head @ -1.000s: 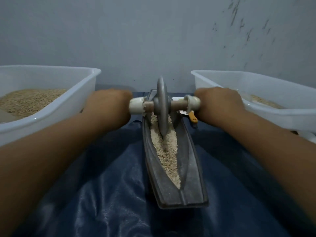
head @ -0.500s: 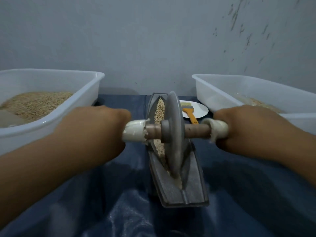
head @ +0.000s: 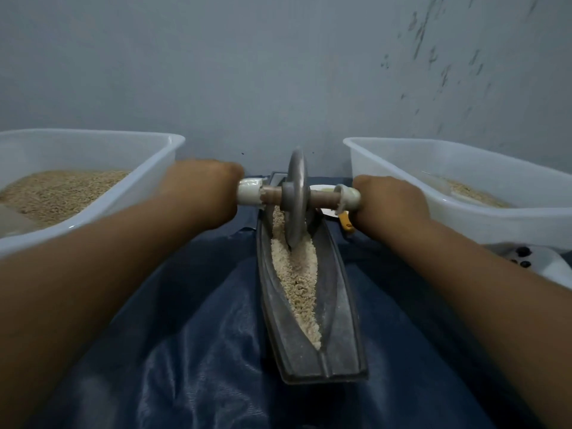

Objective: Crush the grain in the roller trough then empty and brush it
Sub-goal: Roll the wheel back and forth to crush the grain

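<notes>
- The roller trough (head: 337, 320), a long dark metal boat shape, lies lengthwise on the dark blue sheet (head: 192, 351) straight in front of the person, its near end blunt and its far end close to the wall.
- Grain (head: 297, 280) fills the groove in a pale strip, tapering to a point toward the near end.
- The roller wheel (head: 296, 193), a grey disc standing upright, sits in the groove at the far part of the trough with its lower edge down in the grain.
- A wooden axle (head: 322, 198) runs through the disc, with pale wrapped ends on either side.
- The left hand (head: 201, 190) has its grip wrapped round the left end of the axle, and the right hand (head: 390, 202) grips the right end; both arms are stretched out forward.
- Behind the right hand, a white plate (head: 328, 212) and the yellow handle of a brush (head: 346, 224) peek out, mostly hidden.
- A white tub (head: 148, 181) on the left holds a heap of grain; another white tub (head: 464, 168) on the right holds a thinner layer.
- A grey wall (head: 278, 72) with dark specks stands behind.
</notes>
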Available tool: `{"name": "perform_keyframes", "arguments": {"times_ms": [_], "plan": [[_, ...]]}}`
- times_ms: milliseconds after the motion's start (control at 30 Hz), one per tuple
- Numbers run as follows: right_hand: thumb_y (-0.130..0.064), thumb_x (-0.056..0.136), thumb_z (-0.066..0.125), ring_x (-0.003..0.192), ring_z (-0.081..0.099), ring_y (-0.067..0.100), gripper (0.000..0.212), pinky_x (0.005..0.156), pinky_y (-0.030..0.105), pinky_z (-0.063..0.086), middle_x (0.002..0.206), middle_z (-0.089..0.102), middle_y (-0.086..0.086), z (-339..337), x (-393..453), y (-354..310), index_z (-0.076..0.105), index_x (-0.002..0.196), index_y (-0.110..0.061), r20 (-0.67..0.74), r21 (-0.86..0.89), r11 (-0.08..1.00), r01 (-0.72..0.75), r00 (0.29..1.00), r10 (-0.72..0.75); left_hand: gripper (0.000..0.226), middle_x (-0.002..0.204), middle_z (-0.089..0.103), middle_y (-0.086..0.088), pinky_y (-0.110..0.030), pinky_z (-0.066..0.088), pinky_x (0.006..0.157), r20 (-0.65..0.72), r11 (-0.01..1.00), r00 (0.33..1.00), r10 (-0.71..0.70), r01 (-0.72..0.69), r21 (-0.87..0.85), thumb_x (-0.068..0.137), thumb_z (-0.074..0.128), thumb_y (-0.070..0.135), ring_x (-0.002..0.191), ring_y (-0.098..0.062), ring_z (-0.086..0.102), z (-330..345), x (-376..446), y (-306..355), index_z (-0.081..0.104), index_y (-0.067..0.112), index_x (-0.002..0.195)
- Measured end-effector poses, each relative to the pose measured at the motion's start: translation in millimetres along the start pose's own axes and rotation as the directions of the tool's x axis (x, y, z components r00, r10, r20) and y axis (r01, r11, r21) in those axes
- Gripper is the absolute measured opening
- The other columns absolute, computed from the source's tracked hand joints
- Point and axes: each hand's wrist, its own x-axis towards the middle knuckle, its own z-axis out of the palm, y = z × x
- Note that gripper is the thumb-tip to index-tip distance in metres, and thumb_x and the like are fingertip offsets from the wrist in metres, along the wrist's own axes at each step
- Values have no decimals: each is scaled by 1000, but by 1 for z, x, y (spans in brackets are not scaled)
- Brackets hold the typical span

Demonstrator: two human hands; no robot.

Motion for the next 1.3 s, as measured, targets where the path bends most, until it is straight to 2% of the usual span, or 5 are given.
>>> {"name": "perform_keyframes", "arguments": {"times_ms": [633,767,933,1167,1300], "plan": [[-47,75,59,50,38,-1,21,43,22,22,57,45,-14,-82,-104,11,42,69,-35,100,-161,983,92,992,-77,46,47,21,16,-16,29,41,-126,986,978,168,-168,13,47,76,23,38,-8,24,-49,-98,0,34,33,64],[-36,78,57,56,45,5,11,45,24,29,65,51,-11,-57,-76,4,48,75,-31,164,-79,994,74,985,-60,38,51,37,11,-20,16,43,-53,990,994,92,-86,108,67,68,30,44,-2,31,-33,-72,5,31,33,63],[-30,67,65,55,44,10,19,47,25,29,65,51,-8,-22,-7,-4,46,71,-28,114,-57,997,54,992,-47,16,65,47,8,-28,37,58,65,999,998,-26,27,-22,76,61,26,62,-18,50,-5,-15,4,45,29,76],[-23,73,58,54,42,10,12,47,26,27,63,49,-8,-4,13,-2,46,73,-26,-31,-44,994,98,995,-99,16,62,43,9,-30,39,60,23,998,999,-47,48,-46,77,61,22,62,-19,49,8,1,2,47,29,77],[-35,72,65,53,42,10,19,47,25,26,63,48,-8,-26,-18,-3,49,78,-28,69,-78,991,111,992,-106,24,61,41,9,-28,36,56,24,999,1000,-13,14,-45,78,62,26,55,-12,42,-11,-33,6,38,30,73]]}}
